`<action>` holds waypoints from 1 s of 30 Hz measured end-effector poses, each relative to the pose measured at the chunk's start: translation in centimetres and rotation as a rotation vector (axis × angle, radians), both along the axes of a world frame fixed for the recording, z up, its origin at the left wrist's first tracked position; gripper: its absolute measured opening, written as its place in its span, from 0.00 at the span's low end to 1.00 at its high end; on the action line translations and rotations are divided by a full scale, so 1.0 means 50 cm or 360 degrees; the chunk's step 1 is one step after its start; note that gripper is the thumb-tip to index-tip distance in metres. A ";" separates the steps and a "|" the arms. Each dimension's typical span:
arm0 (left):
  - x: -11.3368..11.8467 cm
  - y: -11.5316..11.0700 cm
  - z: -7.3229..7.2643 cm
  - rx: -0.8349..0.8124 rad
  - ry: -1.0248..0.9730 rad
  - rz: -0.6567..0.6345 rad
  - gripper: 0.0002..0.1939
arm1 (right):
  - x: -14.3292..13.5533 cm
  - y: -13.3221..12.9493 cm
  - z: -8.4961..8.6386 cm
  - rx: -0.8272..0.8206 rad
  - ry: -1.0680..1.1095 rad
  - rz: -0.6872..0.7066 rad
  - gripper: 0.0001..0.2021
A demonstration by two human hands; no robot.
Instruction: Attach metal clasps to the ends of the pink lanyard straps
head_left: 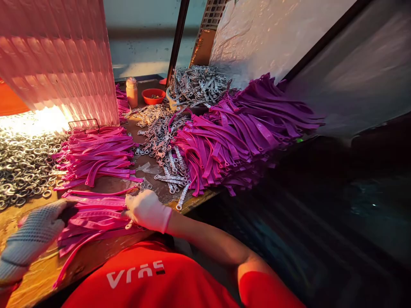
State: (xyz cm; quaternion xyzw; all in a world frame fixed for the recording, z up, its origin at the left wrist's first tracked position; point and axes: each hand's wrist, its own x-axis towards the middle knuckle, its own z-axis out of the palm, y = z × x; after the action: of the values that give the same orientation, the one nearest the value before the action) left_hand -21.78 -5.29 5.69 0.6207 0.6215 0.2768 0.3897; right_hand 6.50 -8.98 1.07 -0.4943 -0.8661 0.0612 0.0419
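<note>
A loose pile of flat magenta straps (99,216) lies on the table in front of me. At its left end is my left hand (35,237) in a dotted knit glove, thumb and forefinger bent toward the strap ends. What those fingertips hold is hidden. My right hand (147,209), in a white glove with a pink cuff, is closed over the straps' right end, its fingers curled down. Whatever is in its grip cannot be made out. Small metal links (145,185) show just beyond its knuckles.
Another strap bundle (99,156) lies behind, with many metal rings (25,171) to the left. A tall strap heap (231,132) and metal chain pieces (173,171) fill the right side. A red bowl (153,96), a bottle (131,92) and a ribbed pink panel (61,55) stand farther back.
</note>
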 end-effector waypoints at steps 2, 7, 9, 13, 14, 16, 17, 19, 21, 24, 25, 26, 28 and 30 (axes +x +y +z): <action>-0.013 -0.013 -0.020 -0.0043 0.0019 0.0036 0.21 | 0.020 0.024 0.007 -0.0009 -0.0008 -0.0052 0.24; 0.078 -0.042 -0.064 -0.0837 -0.1072 0.0371 0.17 | 0.124 0.150 0.024 0.0160 -0.0267 -0.0721 0.17; 0.120 -0.041 -0.069 -0.1163 -0.1398 0.0346 0.20 | 0.160 0.202 0.016 0.0126 -0.0351 -0.0905 0.13; 0.152 -0.045 -0.062 -0.1259 -0.1551 0.0198 0.21 | 0.191 0.253 -0.021 0.0023 -0.0417 -0.1055 0.15; 0.153 -0.049 -0.059 -0.1210 -0.1489 0.0183 0.21 | 0.193 0.255 -0.030 0.0008 -0.0418 -0.1073 0.15; 0.150 -0.057 -0.054 -0.1132 -0.1310 0.0128 0.22 | 0.196 0.252 -0.042 -0.0003 -0.0402 -0.1088 0.16; 0.149 -0.061 -0.053 -0.1112 -0.1225 0.0090 0.23 | 0.198 0.248 -0.046 -0.0001 -0.0387 -0.1085 0.16; 0.148 -0.068 -0.054 -0.1070 -0.1124 0.0022 0.26 | 0.203 0.236 -0.047 0.0016 -0.0343 -0.1058 0.16; 0.151 -0.074 -0.057 -0.1009 -0.1129 0.0021 0.26 | 0.202 0.219 -0.044 0.0043 -0.0279 -0.1004 0.16; 0.158 -0.083 -0.063 -0.0935 -0.1197 0.0065 0.29 | 0.175 0.178 -0.040 0.0072 -0.0171 -0.0871 0.17; 0.160 -0.086 -0.065 -0.0937 -0.1218 0.0045 0.31 | 0.157 0.159 -0.039 0.0066 -0.0077 -0.0783 0.17; 0.161 -0.089 -0.066 -0.0958 -0.1247 -0.0003 0.34 | 0.136 0.140 -0.038 0.0044 0.0061 -0.0667 0.16; 0.160 -0.094 -0.068 -0.1048 -0.1328 -0.0162 0.37 | 0.087 0.098 -0.032 -0.0059 0.0496 -0.0334 0.15; 0.159 -0.098 -0.068 -0.1132 -0.1408 -0.0326 0.36 | 0.039 0.061 -0.019 -0.0218 0.0848 0.0010 0.14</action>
State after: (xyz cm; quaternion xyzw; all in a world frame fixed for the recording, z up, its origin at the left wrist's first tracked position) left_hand -13.81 -10.21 2.29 0.3337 0.3909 0.2449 0.8221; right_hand 8.45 -5.94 0.13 -0.4597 -0.8199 0.2475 0.2347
